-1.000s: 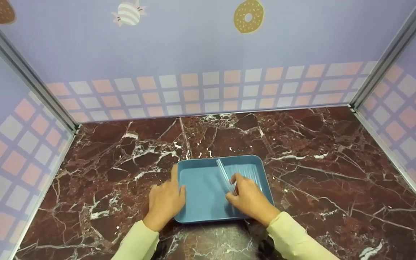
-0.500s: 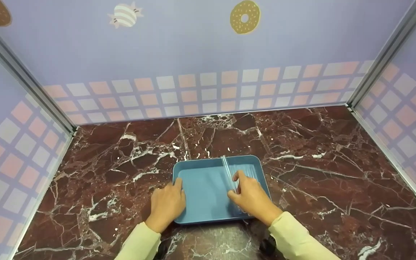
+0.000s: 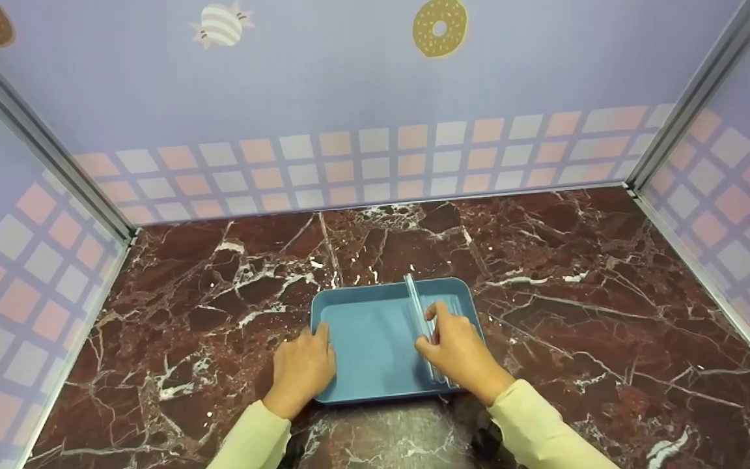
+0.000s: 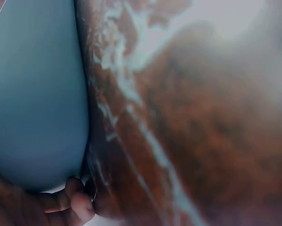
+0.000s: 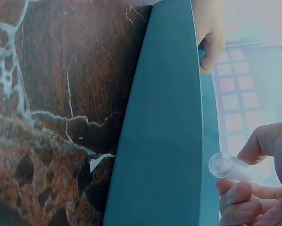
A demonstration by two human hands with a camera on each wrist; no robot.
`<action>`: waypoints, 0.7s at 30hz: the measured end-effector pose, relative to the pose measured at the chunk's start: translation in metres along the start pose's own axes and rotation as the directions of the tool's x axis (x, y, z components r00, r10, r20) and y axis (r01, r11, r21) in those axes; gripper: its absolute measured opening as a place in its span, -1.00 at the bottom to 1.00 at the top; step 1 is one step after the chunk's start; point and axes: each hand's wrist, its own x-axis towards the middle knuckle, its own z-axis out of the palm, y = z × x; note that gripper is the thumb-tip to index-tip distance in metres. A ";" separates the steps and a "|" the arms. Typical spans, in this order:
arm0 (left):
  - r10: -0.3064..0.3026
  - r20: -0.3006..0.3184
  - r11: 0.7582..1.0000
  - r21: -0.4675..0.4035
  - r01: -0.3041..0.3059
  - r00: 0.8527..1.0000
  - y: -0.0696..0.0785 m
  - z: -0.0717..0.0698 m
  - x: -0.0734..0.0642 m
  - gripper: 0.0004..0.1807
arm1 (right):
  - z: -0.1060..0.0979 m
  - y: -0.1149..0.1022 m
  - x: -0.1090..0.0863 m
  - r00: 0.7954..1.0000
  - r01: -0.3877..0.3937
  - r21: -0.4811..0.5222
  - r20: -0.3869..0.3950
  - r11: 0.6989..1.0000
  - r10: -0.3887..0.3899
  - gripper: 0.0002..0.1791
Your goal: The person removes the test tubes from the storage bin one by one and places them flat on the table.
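Observation:
My right hand (image 3: 458,345) pinches a long clear test tube (image 3: 415,299) between thumb and fingers, over the right half of a blue rectangular tray (image 3: 368,348). The tube slants, its far end crossing the tray's back rim in the head view. In the right wrist view the rounded near end of the test tube (image 5: 220,165) shows beside the tray's wall. More clear tubes (image 3: 456,303) lie along the tray's right side, partly hidden by the hand. My left hand (image 3: 303,366) grips the tray's left rim, with fingers (image 4: 82,205) curled under its edge in the left wrist view.
The tray rests on a dark red marbled table (image 3: 219,326) with white veins. A lilac back wall (image 3: 323,85) with pastel squares and side panels (image 3: 30,247) enclose the table. Metal posts (image 3: 687,98) stand at the corners.
My right hand has moved slightly right with the test tube, now nearer the tray's right side. My left hand has slid back along the left rim, its straight index finger now drawn in.

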 end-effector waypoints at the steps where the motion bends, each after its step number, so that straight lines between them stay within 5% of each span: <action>1: -0.003 0.005 1.000 0.000 0.003 1.000 0.000 0.000 0.000 -0.85 | 0.000 0.001 0.000 1.000 -0.003 -0.001 0.000 1.000 0.003 -0.70; 21: -0.025 0.151 0.998 -0.054 0.034 0.988 -0.001 -0.009 0.004 -0.74 | -0.015 0.012 -0.004 0.998 -0.045 -0.027 -0.049 0.999 0.044 -0.70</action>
